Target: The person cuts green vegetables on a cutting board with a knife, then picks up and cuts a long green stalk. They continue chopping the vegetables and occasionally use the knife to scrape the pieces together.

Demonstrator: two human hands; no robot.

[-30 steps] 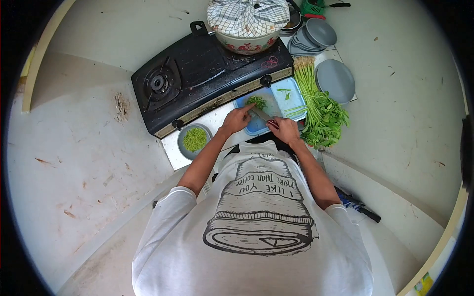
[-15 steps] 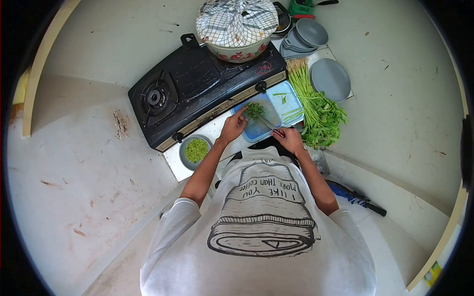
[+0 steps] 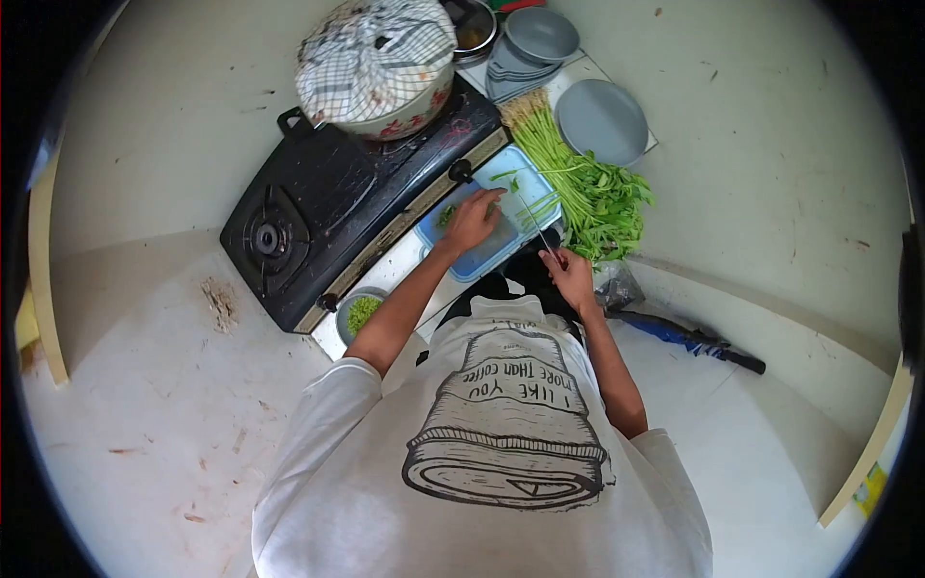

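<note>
My left hand (image 3: 472,222) is over the blue cutting board (image 3: 472,262), its fingers apart and reaching right toward a few loose green leaves and stems (image 3: 515,185). No held item shows in it. Chopped greens (image 3: 446,216) lie on the board to the left of that hand, partly covered. A knife (image 3: 536,223) is in my right hand (image 3: 571,277), with its blade pointing up and left over the board's right part. Beside the board on the right lies a large bunch of leafy green stems (image 3: 578,183).
A black two-burner stove (image 3: 318,197) borders the board, bearing a cloth-covered pot (image 3: 409,111). A grey bowl of chopped greens (image 3: 361,314) sits at the lower left. Grey plates (image 3: 602,122) and a stack of bowls (image 3: 541,39) stand at the upper right.
The camera view has shifted and turned. My left hand has moved right across the board, away from the chopped greens. The knife has swung to a steeper angle, away from those greens.
</note>
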